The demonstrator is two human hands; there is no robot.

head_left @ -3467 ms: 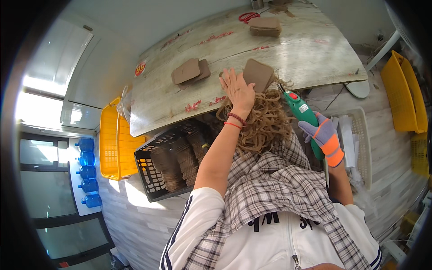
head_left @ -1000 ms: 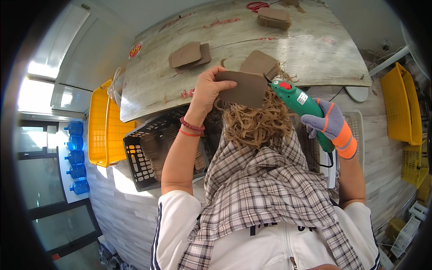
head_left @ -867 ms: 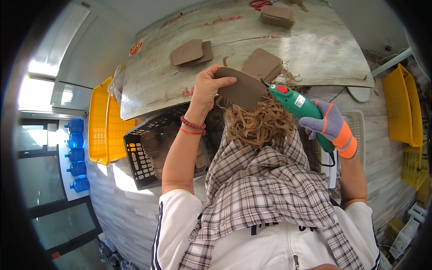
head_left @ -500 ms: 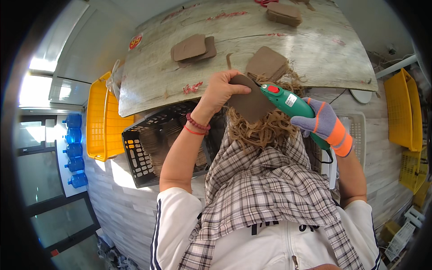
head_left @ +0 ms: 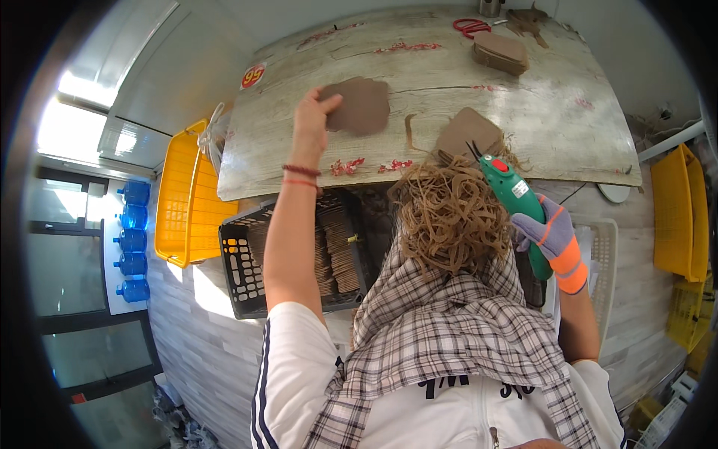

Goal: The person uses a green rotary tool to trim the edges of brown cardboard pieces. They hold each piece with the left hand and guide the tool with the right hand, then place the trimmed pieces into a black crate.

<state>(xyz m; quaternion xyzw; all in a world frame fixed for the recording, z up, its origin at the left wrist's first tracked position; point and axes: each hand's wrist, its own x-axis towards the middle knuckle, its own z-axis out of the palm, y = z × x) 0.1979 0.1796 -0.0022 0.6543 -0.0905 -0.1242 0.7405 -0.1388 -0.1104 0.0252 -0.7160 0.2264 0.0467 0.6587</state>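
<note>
Brown rounded sheet (head_left: 363, 106) pinched between thumb and fingers of bare left hand (head_left: 311, 123), over left part of table (head_left: 557, 93), touching or not I cannot tell; gloved right hand (head_left: 544, 228) wrapped around green electric cutter (head_left: 514, 193), across table's near edge; curly brown strips (head_left: 452, 217) heaped at that edge; brown stack (head_left: 470, 133) on table by cutter's tip; black crate (head_left: 244, 310) below table

A pale wall (head_left: 292, 22) stands behind a weathered, wood-grained bench (head_left: 273, 150). Grey plank-patterned flooring (head_left: 194, 352) spreads below, with a bright sunlit patch (head_left: 213, 293) at left. Daylight glares through a window (head_left: 71, 142) on the left, near dark-framed glass panels (head_left: 90, 352).
</note>
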